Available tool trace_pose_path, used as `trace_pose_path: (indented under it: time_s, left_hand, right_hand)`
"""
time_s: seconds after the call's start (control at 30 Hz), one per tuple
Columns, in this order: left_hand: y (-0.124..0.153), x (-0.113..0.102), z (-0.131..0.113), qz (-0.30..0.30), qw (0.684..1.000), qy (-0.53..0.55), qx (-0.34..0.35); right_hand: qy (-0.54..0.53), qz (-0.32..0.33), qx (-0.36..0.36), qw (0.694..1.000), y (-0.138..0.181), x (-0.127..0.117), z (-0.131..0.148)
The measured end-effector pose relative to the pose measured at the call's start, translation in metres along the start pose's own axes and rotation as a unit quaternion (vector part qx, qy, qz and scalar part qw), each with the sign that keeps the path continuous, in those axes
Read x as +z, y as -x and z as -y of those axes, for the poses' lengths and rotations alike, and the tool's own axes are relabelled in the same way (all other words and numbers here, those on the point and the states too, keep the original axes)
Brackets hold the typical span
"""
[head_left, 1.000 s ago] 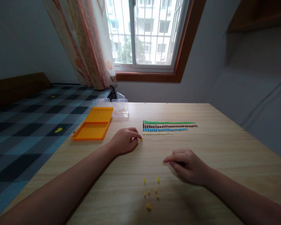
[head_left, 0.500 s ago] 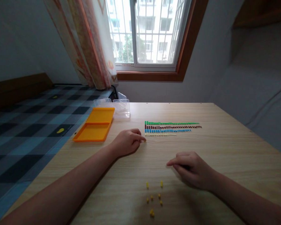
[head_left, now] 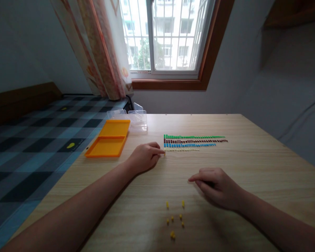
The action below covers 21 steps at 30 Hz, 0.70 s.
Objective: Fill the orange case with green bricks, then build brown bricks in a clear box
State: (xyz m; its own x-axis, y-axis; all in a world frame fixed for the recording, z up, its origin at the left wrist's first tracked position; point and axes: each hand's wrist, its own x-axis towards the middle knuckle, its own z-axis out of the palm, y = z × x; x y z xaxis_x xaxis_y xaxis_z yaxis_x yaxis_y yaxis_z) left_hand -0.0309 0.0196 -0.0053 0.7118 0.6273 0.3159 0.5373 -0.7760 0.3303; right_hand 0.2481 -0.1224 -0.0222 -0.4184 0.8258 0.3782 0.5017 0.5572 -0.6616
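Note:
My left hand [head_left: 144, 158] rests on the wooden table [head_left: 252, 168], fingers curled in a pinch, its fingertips at the left end of the rows of small beads. A tiny yellow bead [head_left: 164, 153] shows at those fingertips. The rows [head_left: 194, 142] run green, brown, blue and pale cream from back to front. My right hand [head_left: 216, 187] lies loosely curled on the table to the right, fingers pointing left, and what it holds, if anything, is hidden. Several loose yellow beads [head_left: 174, 217] are scattered on the table in front of it, nearer to me.
An open orange box [head_left: 109, 138] lies at the table's left side, with clear plastic boxes [head_left: 135, 119] behind it. A bed with a checked cover [head_left: 36, 140] stands to the left. A window and curtain [head_left: 105, 49] are behind the table.
My left hand has edged right, bringing the yellow bead up to the left end of the bead rows. My right hand has hardly moved.

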Motion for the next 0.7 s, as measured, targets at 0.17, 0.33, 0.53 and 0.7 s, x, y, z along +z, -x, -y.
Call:
trace_pose_path:
  time_s: [0.17, 0.33, 0.53, 0.7]
  left_hand:
    - [-0.0011, 0.0002, -0.0011, 0.013, 1.000, -0.008, 0.004]
    - [-0.0013, 0.0039, 0.0013, 0.004, 1.000, -0.016, 0.010]
    - [-0.0008, 0.0065, 0.0045, -0.031, 0.999, 0.007, 0.018]
    - [-0.0038, 0.0047, 0.0059, -0.069, 0.996, 0.058, 0.017]
  right_hand:
    - [-0.002, 0.003, -0.003, 1.000, 0.0000, 0.0001, -0.0008]
    - [0.003, 0.007, -0.003, 1.000, 0.0002, -0.0003, -0.0008]
    - [0.006, 0.002, -0.021, 1.000, -0.0009, -0.0023, 0.0002]
    - [0.017, 0.027, -0.054, 0.998, 0.0024, 0.0012, 0.0031]
